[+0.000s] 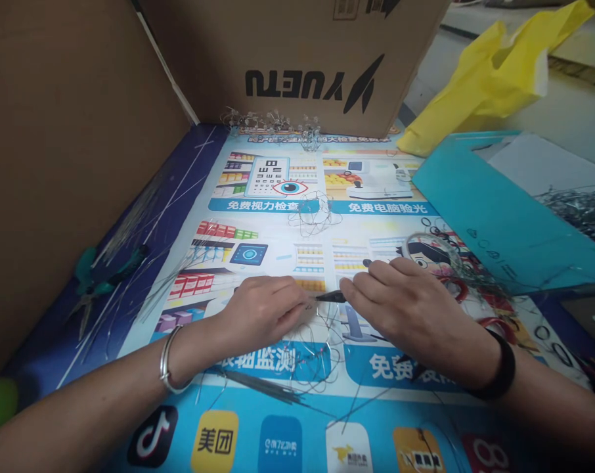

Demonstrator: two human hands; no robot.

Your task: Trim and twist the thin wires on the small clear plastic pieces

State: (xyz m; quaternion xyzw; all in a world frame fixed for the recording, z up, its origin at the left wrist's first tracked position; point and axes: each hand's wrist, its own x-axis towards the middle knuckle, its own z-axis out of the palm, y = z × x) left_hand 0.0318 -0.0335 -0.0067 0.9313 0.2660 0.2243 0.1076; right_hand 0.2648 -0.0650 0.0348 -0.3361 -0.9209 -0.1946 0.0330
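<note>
Both hands are observed low over a printed poster (278, 263) laid flat on the work surface. The left hand (265, 309) is seen with fingertips pinched together on a thin wire (313, 307), held just above the poster near its middle. The right hand (406, 309) is closed around small pliers (333, 297), whose dark tip points left and meets the wire at the left fingertips; the jaws themselves are too small for their gap to be judged. Loose wire loops (317, 358) are noted directly beneath the hands, and a bundle of straight wires (263, 387) lies just below the left wrist. A silver bracelet (167, 360) is worn on the left wrist, a black band (504, 368) on the right. A bent wire form (313, 213) rests further up the poster. Green-handled pliers (98, 279) lie well to the left beside a cardboard wall. A cardboard box (307, 59) stands at the far edge, with a yellow bag (494, 72) and a teal sheet (494, 210) to the right.
</note>
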